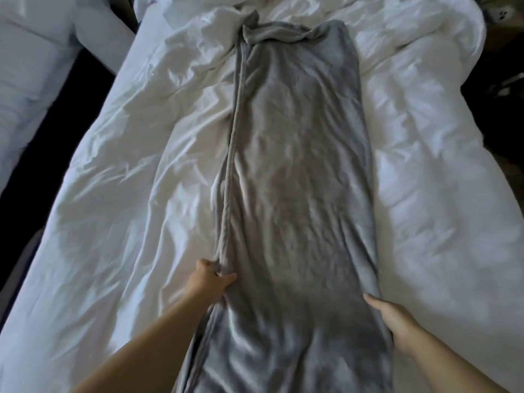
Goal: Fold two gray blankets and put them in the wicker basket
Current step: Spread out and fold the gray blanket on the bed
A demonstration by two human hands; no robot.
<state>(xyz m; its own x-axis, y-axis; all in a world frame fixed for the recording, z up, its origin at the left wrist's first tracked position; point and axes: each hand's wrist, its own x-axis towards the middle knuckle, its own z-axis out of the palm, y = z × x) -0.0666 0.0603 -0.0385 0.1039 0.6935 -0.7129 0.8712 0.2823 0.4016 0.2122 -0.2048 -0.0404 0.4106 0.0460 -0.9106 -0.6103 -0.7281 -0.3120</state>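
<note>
A gray blanket (297,180) lies folded into a long narrow strip down the middle of the bed, its far end bunched near the pillows. My left hand (208,279) pinches the stacked edges on the strip's left side. My right hand (397,319) grips the strip's right folded edge, fingers tucked under the cloth. The near end of the blanket runs off the bottom of the view. No second blanket and no wicker basket are in sight.
The bed carries a rumpled white duvet (113,165) that spreads on both sides of the blanket. A second white bed (31,52) stands at the left across a dark gap. Dark floor and clutter show at the right edge (499,80).
</note>
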